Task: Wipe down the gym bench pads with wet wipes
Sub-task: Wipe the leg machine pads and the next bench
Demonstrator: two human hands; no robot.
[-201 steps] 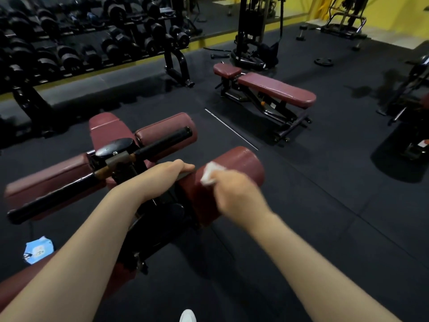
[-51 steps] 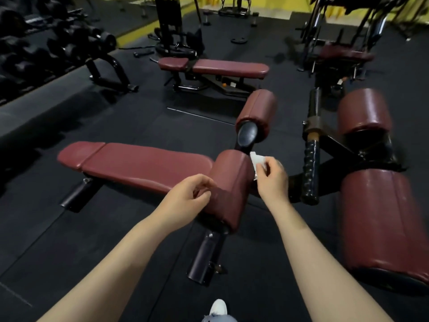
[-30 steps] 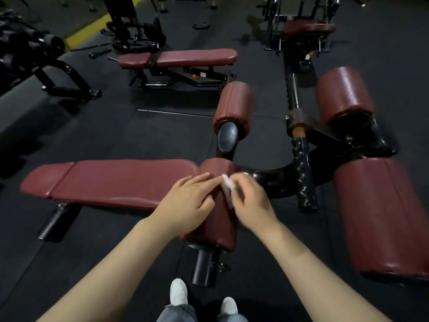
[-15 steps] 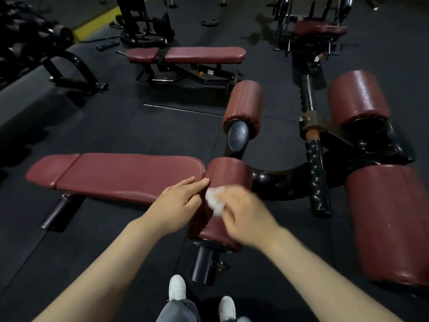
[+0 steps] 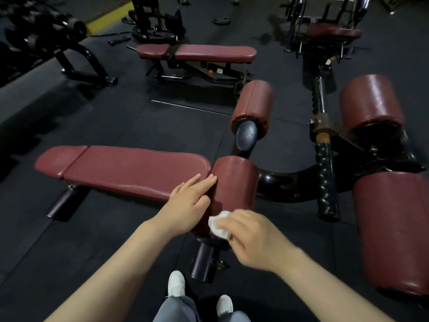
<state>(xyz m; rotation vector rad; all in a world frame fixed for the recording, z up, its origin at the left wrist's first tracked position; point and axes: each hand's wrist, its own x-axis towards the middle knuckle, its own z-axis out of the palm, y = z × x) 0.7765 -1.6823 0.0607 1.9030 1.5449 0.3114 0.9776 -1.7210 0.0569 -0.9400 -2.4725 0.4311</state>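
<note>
From the head camera, no brand name, label or lettering can be read anywhere; a small pale tag on the frame of the far bench (image 5: 216, 53) is too small to make out.

The near bench pad (image 5: 130, 170) is long and flat, covered in dark red vinyl with a faint sheen and a cross seam dividing off a shorter section at its left end. Just beside its right end sits a cylindrical roller pad (image 5: 234, 184) in the same smooth red vinyl, mounted on a glossy black curved steel frame (image 5: 285, 182). The left hand (image 5: 188, 205) lies flat with straight fingers on the left flank of that roller, holding nothing, fingertips at the gap between roller and bench pad. The right hand (image 5: 253, 235) has its fingers curled round a crumpled white wet wipe (image 5: 219, 225), pressing it against the near lower end of the same roller.

A second roller (image 5: 253, 105) with a shiny black end cap stands beyond. Two larger red rollers (image 5: 371, 101) lie to the right, beside a knurled black handle (image 5: 326, 180) with a rusty collar. The floor (image 5: 116, 240) is matte black rubber tiling. White shoes (image 5: 176, 283) and grey trouser legs show at the bottom edge
</note>
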